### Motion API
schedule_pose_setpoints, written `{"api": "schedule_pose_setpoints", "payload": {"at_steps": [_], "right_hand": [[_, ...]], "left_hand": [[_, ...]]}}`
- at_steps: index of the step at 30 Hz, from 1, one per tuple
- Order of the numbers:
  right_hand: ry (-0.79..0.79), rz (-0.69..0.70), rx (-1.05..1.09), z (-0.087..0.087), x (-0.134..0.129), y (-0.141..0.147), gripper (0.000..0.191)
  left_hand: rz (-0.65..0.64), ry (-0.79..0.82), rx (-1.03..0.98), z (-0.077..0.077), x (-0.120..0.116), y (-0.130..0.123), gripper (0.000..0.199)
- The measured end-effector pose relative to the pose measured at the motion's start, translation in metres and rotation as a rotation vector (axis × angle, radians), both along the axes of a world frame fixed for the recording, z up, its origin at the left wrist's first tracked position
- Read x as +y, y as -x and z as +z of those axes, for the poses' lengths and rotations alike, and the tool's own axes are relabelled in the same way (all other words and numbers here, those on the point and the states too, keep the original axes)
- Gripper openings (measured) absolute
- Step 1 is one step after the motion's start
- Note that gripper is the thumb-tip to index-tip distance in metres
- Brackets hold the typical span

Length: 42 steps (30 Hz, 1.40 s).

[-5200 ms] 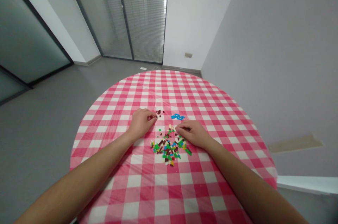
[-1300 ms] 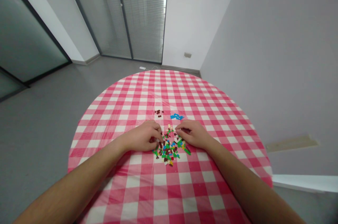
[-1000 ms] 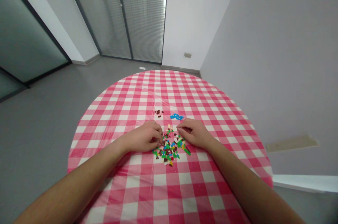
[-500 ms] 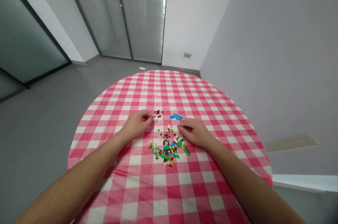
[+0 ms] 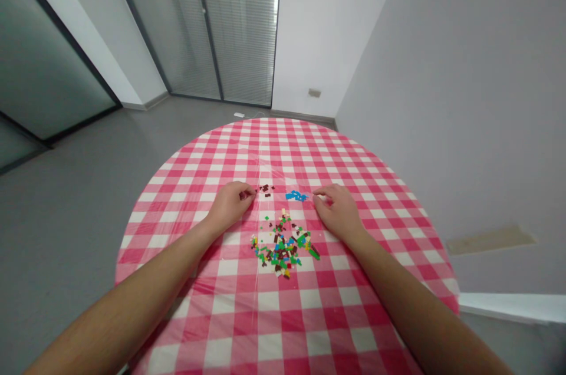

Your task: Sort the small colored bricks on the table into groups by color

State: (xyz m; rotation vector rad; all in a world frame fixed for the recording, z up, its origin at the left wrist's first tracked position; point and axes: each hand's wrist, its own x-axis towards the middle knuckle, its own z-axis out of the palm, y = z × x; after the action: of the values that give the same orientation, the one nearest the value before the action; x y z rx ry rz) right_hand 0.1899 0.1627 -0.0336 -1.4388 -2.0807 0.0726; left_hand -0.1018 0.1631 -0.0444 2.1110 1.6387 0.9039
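My left hand (image 5: 232,203) is pinched at the left of the small brown building bricks (image 5: 265,188), with a dark brown brick (image 5: 255,191) showing at its fingertips. Just right of a cluster of blue bricks (image 5: 296,196) rests my right hand (image 5: 339,210). Its thumb and index finger are curled close together, and whatever may be between them is too small to make out. Nearer to me lies a mixed heap of bricks (image 5: 283,251) in green, brown, blue, yellow and white, between my forearms.
A round table wears a red-and-white checked cloth (image 5: 274,154) under a creased clear plastic sheet. Behind it stand a glass partition with blinds (image 5: 243,27) and a white wall (image 5: 327,21). A grey wall (image 5: 464,98) runs along the right.
My right hand has moved away from the edge of the mixed heap, up and right to beside the blue bricks. My left hand has shifted slightly, still near the brown bricks.
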Motion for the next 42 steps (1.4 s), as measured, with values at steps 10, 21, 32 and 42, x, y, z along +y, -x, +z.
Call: {"api": "schedule_pose_setpoints", "payload": {"at_steps": [10,21,32,42], "right_hand": [[0.105,-0.132,-0.300,-0.017,0.010,-0.007,0.046],[0.133,-0.123,-0.292,-0.017,0.011,-0.008,0.043],[0.126,-0.118,-0.306,-0.017,0.010,-0.007,0.045],[0.116,-0.113,-0.313,-0.019,0.011,-0.009,0.045]], "left_hand": [[0.003,-0.025,0.048,0.000,0.000,0.001,0.016],[-0.100,-0.033,0.092,0.006,-0.003,-0.001,0.021],[-0.038,-0.044,0.136,0.005,-0.002,0.000,0.014],[-0.038,-0.054,0.162,0.005,-0.002,-0.001,0.019]]}}
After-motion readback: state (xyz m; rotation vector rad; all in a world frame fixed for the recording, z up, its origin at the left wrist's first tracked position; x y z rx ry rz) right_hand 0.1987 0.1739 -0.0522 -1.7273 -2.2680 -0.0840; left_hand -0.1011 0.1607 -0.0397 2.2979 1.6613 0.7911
